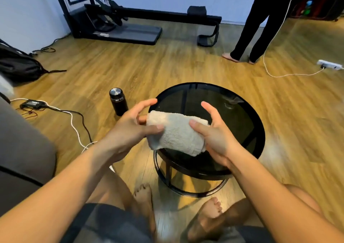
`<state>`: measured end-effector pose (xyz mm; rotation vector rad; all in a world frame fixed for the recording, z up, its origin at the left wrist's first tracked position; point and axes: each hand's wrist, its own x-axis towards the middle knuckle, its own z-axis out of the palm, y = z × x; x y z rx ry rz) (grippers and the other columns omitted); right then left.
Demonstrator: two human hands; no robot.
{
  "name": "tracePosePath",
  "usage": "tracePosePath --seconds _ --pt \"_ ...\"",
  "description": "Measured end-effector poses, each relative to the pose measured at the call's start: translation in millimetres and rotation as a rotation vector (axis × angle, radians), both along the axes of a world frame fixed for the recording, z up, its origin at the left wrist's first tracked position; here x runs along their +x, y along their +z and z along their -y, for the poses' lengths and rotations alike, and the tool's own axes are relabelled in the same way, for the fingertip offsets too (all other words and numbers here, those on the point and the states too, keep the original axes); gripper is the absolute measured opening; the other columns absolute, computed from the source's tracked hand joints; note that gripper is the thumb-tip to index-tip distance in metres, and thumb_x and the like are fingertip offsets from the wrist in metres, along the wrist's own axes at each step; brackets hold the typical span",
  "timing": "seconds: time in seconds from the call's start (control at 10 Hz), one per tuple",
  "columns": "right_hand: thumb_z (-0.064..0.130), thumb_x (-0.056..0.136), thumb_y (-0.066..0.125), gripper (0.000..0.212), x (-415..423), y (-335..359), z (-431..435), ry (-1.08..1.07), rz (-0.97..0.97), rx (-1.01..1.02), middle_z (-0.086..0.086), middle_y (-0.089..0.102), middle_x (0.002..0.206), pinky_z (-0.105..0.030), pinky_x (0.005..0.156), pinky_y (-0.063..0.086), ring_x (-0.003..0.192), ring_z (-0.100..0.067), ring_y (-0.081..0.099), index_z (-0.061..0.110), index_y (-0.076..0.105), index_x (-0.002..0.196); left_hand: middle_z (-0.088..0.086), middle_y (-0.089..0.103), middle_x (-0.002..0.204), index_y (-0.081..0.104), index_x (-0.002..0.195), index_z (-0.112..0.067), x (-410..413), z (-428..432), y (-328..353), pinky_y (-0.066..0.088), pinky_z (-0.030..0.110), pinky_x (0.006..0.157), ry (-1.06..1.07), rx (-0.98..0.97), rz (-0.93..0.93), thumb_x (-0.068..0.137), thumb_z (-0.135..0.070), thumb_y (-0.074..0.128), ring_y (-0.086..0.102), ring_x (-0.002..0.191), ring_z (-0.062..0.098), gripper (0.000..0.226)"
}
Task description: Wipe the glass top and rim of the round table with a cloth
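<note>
Leftmost, floor clutter: grey sofa edge [22, 149], black charger brick [32, 104] with a white cable, well apart from the table.
Flask: black steel bottle [118, 101], upright on the wood floor, just beside the table's left edge, not touching.
Left hand [130, 129]: clamped on the cloth's left end, thumb pressed on top, index finger lifted free.
Cloth [176, 133]: pale terry towel, folded into a thick pad, held up between both hands above the near-left part of the table; apparently clear of the glass.
Right hand [214, 133]: closed on the cloth's right end, thumb on top, fingers spread behind.
Table: round, dark glass top [232, 123] in a black rim [261, 131], ring base below; nothing on the glass.
Far right: standing person's dark trouser legs [258, 19], white power strip [328, 64] on the floor.
Progress: judged at the start; cloth being readied, no wiping contact visible; whole top and rim apparently left to do.
</note>
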<state>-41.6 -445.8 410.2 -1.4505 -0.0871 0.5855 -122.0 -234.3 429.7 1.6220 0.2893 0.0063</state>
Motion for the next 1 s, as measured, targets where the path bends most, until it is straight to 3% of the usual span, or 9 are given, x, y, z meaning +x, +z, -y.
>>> tracePosePath --seconds 0.1,0.2,0.3,0.5,0.6,0.7,0.8,0.9,1.0 --pt "0.011 0.076 0.081 0.071 8.1 9.1 -20.2 0.139 0.032 0.006 -0.008 0.063 0.121 -0.052 0.088 0.057 0.109 -0.027 0.065 0.027 0.049 0.137 -0.002 0.074 0.099 0.064 0.117 -0.037 2.9 -31.6 -3.4 0.057 0.044 0.088 -0.055 0.283 -0.001 0.061 -0.006 0.090 0.070 0.098 0.020 0.069" --pt "0.018 0.060 0.090 0.067 28.4 10.8 -75.7 0.341 0.433 -0.470 0.001 0.065 0.108 -0.042 0.087 0.057 0.102 -0.019 0.064 0.022 0.059 0.120 -0.011 0.066 0.077 0.069 0.087 -0.031 13.3 -78.4 -6.9 0.056 0.043 0.076 0.039 0.683 0.053 0.057 -0.028 0.089 0.061 0.072 0.005 0.037" --pt "0.030 0.061 0.085 0.045 44.6 1.5 -123.1 0.306 0.635 -0.673 0.001 0.066 0.097 -0.042 0.083 0.054 0.099 -0.020 0.061 0.021 0.066 0.100 -0.011 0.062 0.077 0.069 0.083 -0.021 20.7 -116.1 -17.3 0.050 0.036 0.076 0.067 0.700 0.097 0.055 -0.038 0.081 0.056 0.071 0.002 0.035" --pt "0.012 0.077 0.080 0.032 65.3 -74.2 -227.7 0.187 0.114 -0.269 -0.010 0.071 0.102 -0.037 0.078 0.060 0.091 -0.024 0.070 0.012 0.064 0.105 -0.003 0.070 0.082 0.064 0.095 -0.013 32.9 -211.6 -101.3 0.053 0.019 0.062 0.200 0.070 -0.131 0.084 -0.010 0.073 0.066 0.069 0.007 0.015" --pt "0.018 0.085 0.074 0.036 63.2 -156.6 -281.9 -0.009 -0.009 -0.348 0.000 0.065 0.111 -0.032 0.085 0.057 0.098 -0.019 0.066 0.025 0.053 0.113 0.009 0.065 0.086 0.059 0.106 -0.008 41.1 -242.5 -192.5 0.048 0.021 0.052 0.441 -0.087 -0.260 0.088 -0.014 0.070 0.062 0.058 0.012 0.022" --pt "0.011 0.091 0.066 0.041 68.1 -200.5 -305.1 -0.122 -0.050 -0.387 -0.004 0.053 0.129 -0.021 0.090 0.050 0.116 -0.020 0.056 0.019 0.049 0.127 0.011 0.060 0.085 0.057 0.109 -0.006 48.4 -250.9 -244.7 0.045 0.022 0.053 0.476 -0.159 -0.315 0.086 -0.011 0.073 0.058 0.059 0.014 0.029" --pt "0.004 0.096 0.057 0.053 89.2 -247.7 -323.6 -0.215 -0.131 -0.421 -0.012 0.032 0.152 -0.002 0.071 0.041 0.117 -0.010 0.041 0.013 0.035 0.143 0.007 0.056 0.077 0.056 0.110 -0.009 65.2 -252.3 -301.8 0.042 0.020 0.051 0.472 -0.222 -0.381 0.089 -0.007 0.068 0.052 0.058 0.013 0.024" --pt "0.016 0.096 0.058 0.066 102.2 -277.8 -329.0 -0.241 -0.117 -0.566 -0.010 0.031 0.155 -0.016 0.083 0.041 0.124 -0.018 0.047 0.022 0.023 0.151 0.008 0.060 0.089 0.052 0.121 -0.010 77.8 -253.8 -333.7 0.044 0.020 0.053 0.503 -0.258 -0.512 0.091 -0.017 0.068 0.055 0.063 0.012 0.035" --pt "0.028 0.097 0.055 0.078 100.7 -293.8 -330.1 -0.272 -0.182 -0.773 -0.007 0.022 0.160 -0.024 0.087 0.038 0.132 -0.029 0.046 0.029 0.004 0.155 0.011 0.059 0.124 0.042 0.141 -0.012 80.8 -254.5 -357.1 0.041 0.028 0.064 0.433 0.005 -0.820 0.092 -0.039 0.063 0.060 0.101 0.028 0.060"
